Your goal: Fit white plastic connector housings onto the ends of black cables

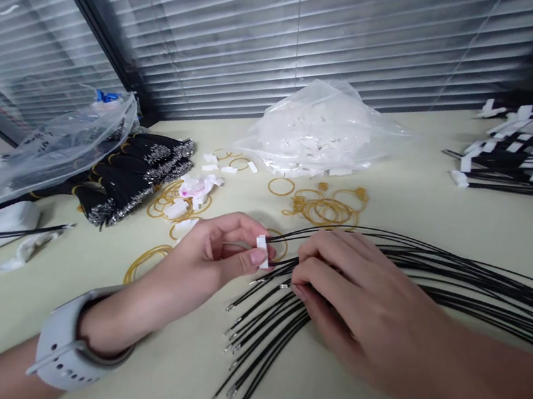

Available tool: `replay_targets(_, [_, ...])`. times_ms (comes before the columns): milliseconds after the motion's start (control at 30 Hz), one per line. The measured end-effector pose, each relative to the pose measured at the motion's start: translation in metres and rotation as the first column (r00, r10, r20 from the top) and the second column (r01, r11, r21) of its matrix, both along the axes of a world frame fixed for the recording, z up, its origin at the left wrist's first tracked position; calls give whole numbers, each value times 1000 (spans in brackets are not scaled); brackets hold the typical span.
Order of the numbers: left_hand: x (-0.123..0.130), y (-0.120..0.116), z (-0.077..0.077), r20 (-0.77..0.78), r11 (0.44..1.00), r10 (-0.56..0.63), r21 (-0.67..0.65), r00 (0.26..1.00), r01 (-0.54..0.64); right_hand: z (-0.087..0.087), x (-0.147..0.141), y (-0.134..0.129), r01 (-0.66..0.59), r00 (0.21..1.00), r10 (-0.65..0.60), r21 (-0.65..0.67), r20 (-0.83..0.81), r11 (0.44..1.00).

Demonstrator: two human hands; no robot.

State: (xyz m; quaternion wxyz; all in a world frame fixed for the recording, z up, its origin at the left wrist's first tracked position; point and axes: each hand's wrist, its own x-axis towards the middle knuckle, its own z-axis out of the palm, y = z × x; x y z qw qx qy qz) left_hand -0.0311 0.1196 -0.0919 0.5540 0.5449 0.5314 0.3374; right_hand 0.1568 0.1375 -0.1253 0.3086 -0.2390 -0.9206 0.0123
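Note:
My left hand (pixel 209 258) pinches a small white connector housing (pixel 263 251) between thumb and fingers. Thin black wires run from the housing's right side toward my right hand (pixel 358 288). The right hand's fingers are pressed together around a black wire near its metal end (pixel 284 286). Beneath that hand lies a fanned bundle of black wires (pixel 269 341), their bare metal terminals pointing to the lower left. The wires trail off to the right edge of the view. Part of the gripped wire is hidden by my right fingers.
Yellow rubber bands (pixel 326 209) lie behind my hands. A clear bag of white housings (pixel 322 131) stands against the blinds. Bundled black wires with metal ends (pixel 134 172) rest at left beside another plastic bag (pixel 66 154). Wires with white housings (pixel 522 149) are piled at far right.

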Motion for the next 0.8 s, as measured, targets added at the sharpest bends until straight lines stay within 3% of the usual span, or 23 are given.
replay_targets(167, [0,-1,-1,-22,999,-41,3,999,41,-3,1,2,23,998,-21,27,-66,999])
replay_targets(433, [0,-2,1,-27,999,-47,-25,999,46,0,1,0,-31,995,23,-73,-101,997])
replay_targets(567, [1,-3,0,-25,998,-55,-33,998,55,-4,1,0,4,999,-3,12,-53,1000])
replay_targets(800, [2,-5,1,-34,996,-80,-35,996,78,-2,4,0,-74,997,75,101,-7,992])
